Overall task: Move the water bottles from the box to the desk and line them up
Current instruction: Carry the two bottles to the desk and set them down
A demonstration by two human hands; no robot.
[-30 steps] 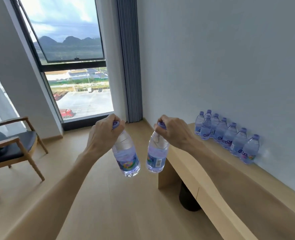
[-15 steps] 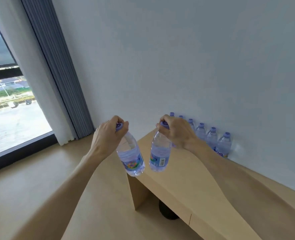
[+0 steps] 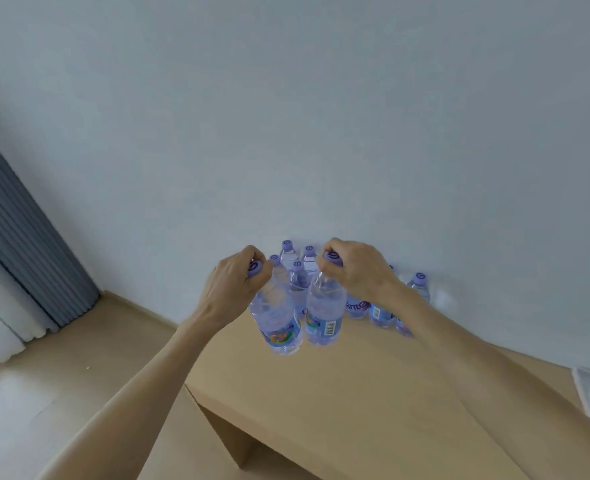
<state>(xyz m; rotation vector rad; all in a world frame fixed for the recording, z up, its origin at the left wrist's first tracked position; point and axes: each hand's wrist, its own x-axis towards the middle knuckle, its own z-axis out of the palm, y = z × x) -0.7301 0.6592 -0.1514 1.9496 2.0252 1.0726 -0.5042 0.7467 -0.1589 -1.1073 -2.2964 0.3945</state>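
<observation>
Both held bottles now hang over the desk [image 3: 373, 403] rather than short of its end, the left hand [image 3: 232, 289] pinching the left bottle [image 3: 279, 323] by its cap, the right hand [image 3: 354, 270] pinching the right bottle [image 3: 324, 311] likewise, with the lined-up bottles [image 3: 378, 311] just behind against the wall [image 3: 321, 116], nearer than before.

Held bottles [image 3: 323, 313] and right hand [image 3: 355, 271] hide some standing bottles [image 3: 378, 311].
</observation>
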